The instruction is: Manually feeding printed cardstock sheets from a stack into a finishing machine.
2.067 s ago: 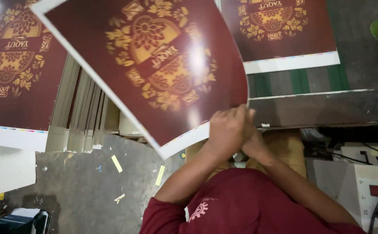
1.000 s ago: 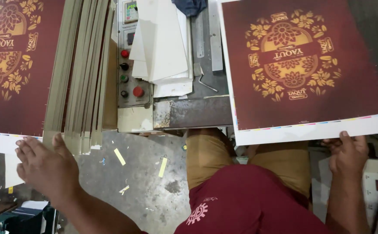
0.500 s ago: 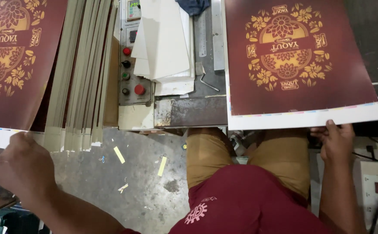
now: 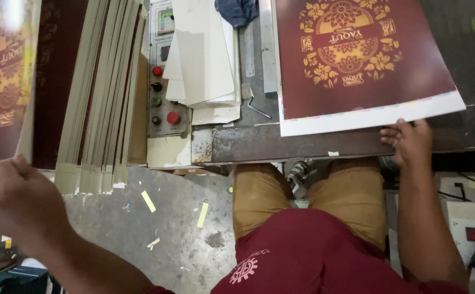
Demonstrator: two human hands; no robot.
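A large maroon printed sheet point(image 4: 357, 60) with a gold floral design and white border lies flat on the metal machine table point(image 4: 302, 142). My right hand point(image 4: 409, 142) rests at its near white edge, fingers touching the border. At the far left my left hand point(image 4: 17, 198) is closed on the lower edge of another maroon printed sheet point(image 4: 0, 81), which is lifting off a stack. Whether its fingers pinch one sheet or more is hidden.
Upright cream boards point(image 4: 104, 98) lean in a row beside the left stack. A control panel point(image 4: 164, 81) with red and green buttons stands in the middle, with white paper sheets point(image 4: 204, 60) and a hex key point(image 4: 259, 109) next to it. Grey floor point(image 4: 161, 234) lies below.
The right sheet has slid farther onto the table and my right hand followed its edge. My left hand has closed on the left sheet's edge, which now bends upward.
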